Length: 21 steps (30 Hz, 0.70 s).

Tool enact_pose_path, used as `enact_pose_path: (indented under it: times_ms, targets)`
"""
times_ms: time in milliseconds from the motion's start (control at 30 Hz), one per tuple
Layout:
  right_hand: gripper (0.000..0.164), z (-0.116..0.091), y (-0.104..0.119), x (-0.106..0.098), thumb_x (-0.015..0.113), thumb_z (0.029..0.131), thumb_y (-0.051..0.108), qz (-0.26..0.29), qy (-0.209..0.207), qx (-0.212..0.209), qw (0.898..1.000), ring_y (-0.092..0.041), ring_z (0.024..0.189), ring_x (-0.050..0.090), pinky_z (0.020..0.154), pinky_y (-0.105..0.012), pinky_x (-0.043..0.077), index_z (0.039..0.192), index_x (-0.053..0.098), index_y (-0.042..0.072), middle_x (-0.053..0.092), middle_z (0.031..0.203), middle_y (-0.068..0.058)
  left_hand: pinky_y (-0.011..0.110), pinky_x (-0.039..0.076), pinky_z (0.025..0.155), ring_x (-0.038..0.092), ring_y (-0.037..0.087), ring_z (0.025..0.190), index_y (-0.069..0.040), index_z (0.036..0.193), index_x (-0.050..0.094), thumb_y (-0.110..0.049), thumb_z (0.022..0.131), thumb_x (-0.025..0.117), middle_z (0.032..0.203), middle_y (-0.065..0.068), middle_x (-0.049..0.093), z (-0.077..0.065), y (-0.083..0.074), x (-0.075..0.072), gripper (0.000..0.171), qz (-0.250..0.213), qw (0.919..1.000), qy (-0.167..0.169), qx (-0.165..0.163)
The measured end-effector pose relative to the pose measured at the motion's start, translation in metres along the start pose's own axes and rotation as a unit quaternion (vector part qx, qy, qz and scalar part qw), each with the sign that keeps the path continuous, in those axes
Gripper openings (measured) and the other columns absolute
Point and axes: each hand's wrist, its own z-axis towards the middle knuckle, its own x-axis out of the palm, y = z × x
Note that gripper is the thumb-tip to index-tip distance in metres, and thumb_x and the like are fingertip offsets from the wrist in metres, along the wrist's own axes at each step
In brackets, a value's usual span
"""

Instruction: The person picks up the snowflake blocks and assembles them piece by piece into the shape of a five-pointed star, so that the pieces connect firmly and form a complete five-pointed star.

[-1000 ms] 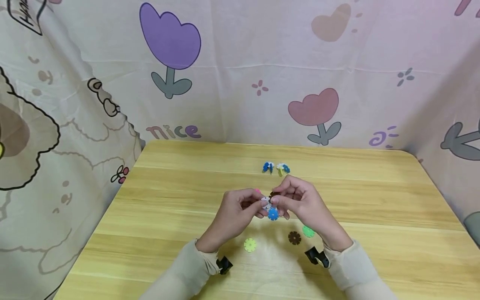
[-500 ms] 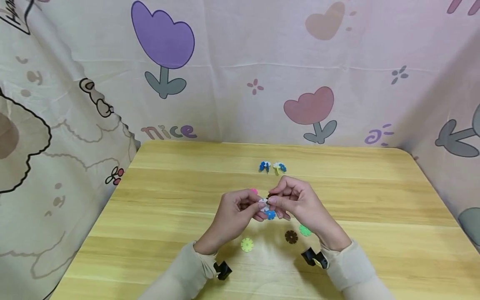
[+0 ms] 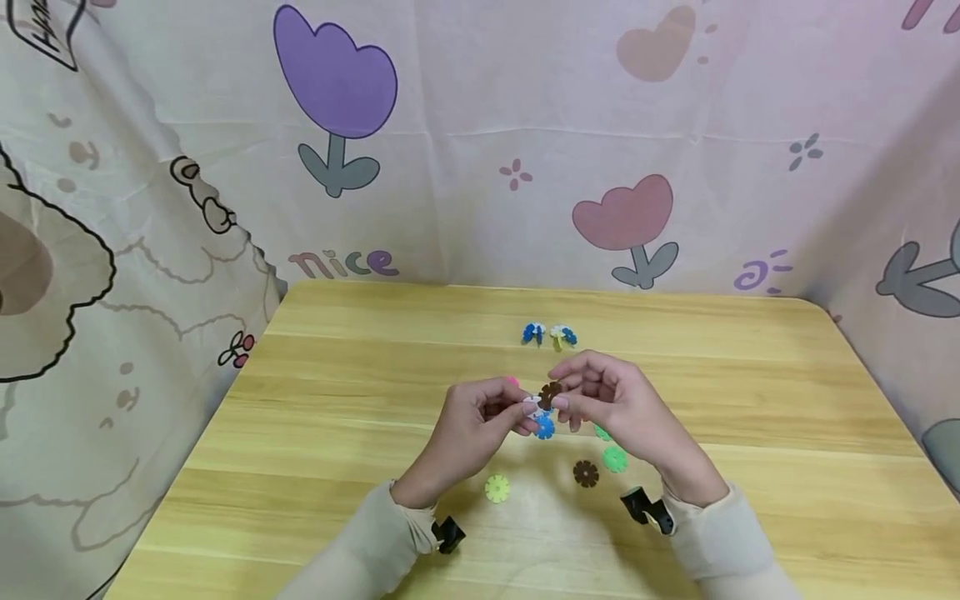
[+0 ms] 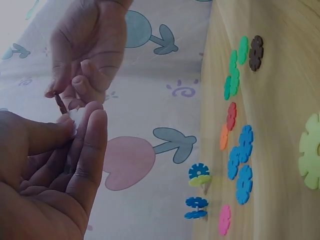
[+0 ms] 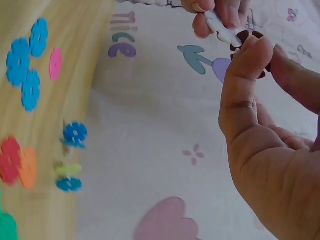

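Observation:
Above the middle of the table, my left hand (image 3: 480,421) pinches a white notched disc, a snowflake building piece (image 5: 220,28), between thumb and fingers. Close on its right, my right hand (image 3: 618,412) pinches a brown snowflake disc (image 3: 551,393) at its edge with thumb and index finger. In the right wrist view the brown disc's rim meets the end of the white one, and fingertips cover part of both. Two small joined pieces stand at the back: one blue and white (image 3: 534,333), the other blue, white and yellow (image 3: 563,336).
Loose discs lie flat on the wooden table (image 3: 337,400): a yellow-green disc (image 3: 497,488), a brown disc (image 3: 586,473), a green disc (image 3: 615,458), a pink disc (image 4: 225,220), a red disc (image 4: 231,116), an orange disc (image 4: 224,136) and several blue discs (image 4: 244,185). Printed cloth hangs behind.
My right hand has shifted slightly right, away from the left hand. The brown disc, mostly covered half a second ago, now shows more of its face. The left hand stays nearly still.

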Motion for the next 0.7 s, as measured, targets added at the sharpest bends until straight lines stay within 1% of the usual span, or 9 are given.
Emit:
enact_pose_path:
  times_ms: [67, 133, 233, 300, 367, 533, 700]
  targets:
    - [0.017, 0.001, -0.003, -0.001, 0.068, 0.096, -0.006, 0.025, 0.006, 0.008, 1.0, -0.022, 0.071, 0.07, 0.061, -0.034, 0.062, 0.112, 0.065, -0.008, 0.069, 0.091, -0.022, 0.036, 0.065, 0.07, 0.074, 0.036, 0.075, 0.003, 0.093, 0.074, -0.001, 0.098, 0.069, 0.087, 0.018, 0.075, -0.001, 0.0, 0.0, 0.008, 0.002, 1.0, -0.002, 0.003]
    - [0.013, 0.002, -0.006, 0.0, 0.068, 0.096, -0.007, 0.045, 0.01, 0.005, 0.999, -0.021, 0.07, 0.07, 0.06, -0.033, 0.061, 0.108, 0.066, -0.01, 0.07, 0.088, -0.021, 0.036, 0.065, 0.069, 0.074, 0.036, 0.074, 0.004, 0.093, 0.074, 0.0, 0.098, 0.07, 0.086, 0.018, 0.074, -0.002, 0.0, 0.0, 0.008, -0.002, 1.0, -0.001, 0.005]
    - [0.011, 0.002, -0.01, 0.002, 0.068, 0.095, -0.007, 0.061, 0.013, -0.005, 0.998, -0.02, 0.066, 0.069, 0.057, -0.032, 0.06, 0.105, 0.067, -0.011, 0.071, 0.084, -0.02, 0.035, 0.065, 0.069, 0.074, 0.034, 0.074, 0.005, 0.094, 0.074, -0.001, 0.098, 0.069, 0.086, 0.016, 0.073, -0.002, 0.001, 0.001, 0.009, -0.004, 1.0, 0.007, 0.001]
    - [0.011, 0.003, -0.012, 0.004, 0.069, 0.095, -0.006, 0.066, 0.011, -0.005, 0.998, -0.02, 0.064, 0.068, 0.056, -0.032, 0.06, 0.105, 0.068, -0.011, 0.07, 0.083, -0.022, 0.035, 0.065, 0.07, 0.075, 0.03, 0.074, 0.006, 0.095, 0.073, -0.002, 0.099, 0.068, 0.087, 0.016, 0.073, -0.003, 0.003, 0.002, 0.01, -0.005, 0.9999, 0.011, -0.004]
    - [0.012, 0.004, -0.013, 0.006, 0.069, 0.095, -0.005, 0.064, 0.013, -0.004, 0.998, -0.021, 0.063, 0.067, 0.055, -0.034, 0.06, 0.106, 0.068, -0.011, 0.069, 0.083, -0.026, 0.035, 0.065, 0.071, 0.075, 0.03, 0.075, 0.005, 0.095, 0.073, -0.002, 0.1, 0.068, 0.087, 0.015, 0.074, -0.003, 0.004, 0.003, 0.01, -0.008, 0.9999, 0.01, -0.009]
    - [0.014, 0.005, -0.012, 0.005, 0.069, 0.097, -0.001, 0.058, 0.008, 0.019, 0.998, -0.022, 0.064, 0.067, 0.058, -0.036, 0.062, 0.109, 0.068, -0.01, 0.068, 0.087, -0.031, 0.036, 0.065, 0.071, 0.074, 0.042, 0.078, 0.006, 0.094, 0.071, 0.001, 0.1, 0.067, 0.088, 0.016, 0.075, -0.003, 0.004, 0.004, 0.009, -0.023, 0.9995, 0.003, -0.02]
    - [0.016, 0.005, -0.01, 0.001, 0.067, 0.099, 0.001, 0.055, 0.009, 0.061, 0.997, -0.026, 0.067, 0.069, 0.063, -0.038, 0.063, 0.114, 0.068, -0.007, 0.07, 0.091, -0.029, 0.037, 0.065, 0.072, 0.073, 0.047, 0.08, 0.008, 0.094, 0.069, 0.003, 0.099, 0.067, 0.089, 0.021, 0.074, -0.001, 0.005, 0.006, 0.008, -0.042, 0.9986, -0.003, -0.033]
